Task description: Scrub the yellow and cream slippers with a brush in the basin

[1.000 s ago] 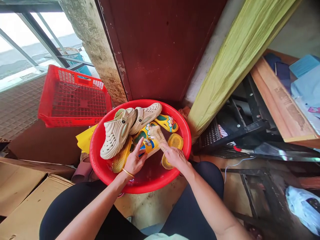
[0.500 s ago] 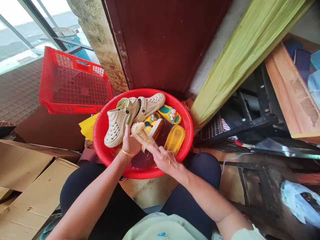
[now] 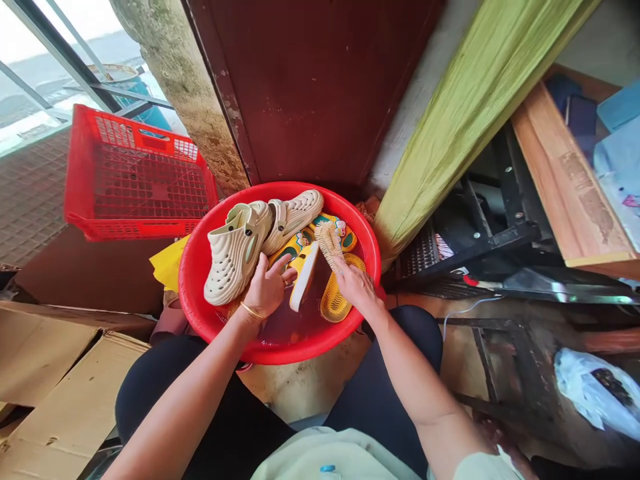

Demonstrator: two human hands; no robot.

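My left hand (image 3: 269, 288), fingers apart and with nothing in it, is over the red basin (image 3: 285, 353), beside a yellow sandal with a white sole edge (image 3: 303, 279) tilted on its side. My right hand (image 3: 356, 283) grips a pale bristle brush (image 3: 329, 241) above a yellow sandal (image 3: 334, 298) at the basin's right. Two beige clogs, one at the left (image 3: 231, 257) and one at the back (image 3: 296, 215), lie in the basin. Yellow and green footwear with flower decorations (image 3: 343, 230) is partly hidden behind the brush. Dark reddish water covers the basin's bottom.
A red plastic crate (image 3: 145, 173) stands at the back left, with cardboard (image 3: 60, 400) below it. A dark red door (image 3: 320, 87) rises behind the basin. A green curtain (image 3: 450, 140) hangs at the right, beside a wooden drawer (image 3: 575, 173) and a black metal frame (image 3: 520, 240).
My right hand has moved right with the brush, away from my left hand. The fingers of my left hand have spread. The white-edged sandal now stands clear between my hands. The view has shifted slightly.
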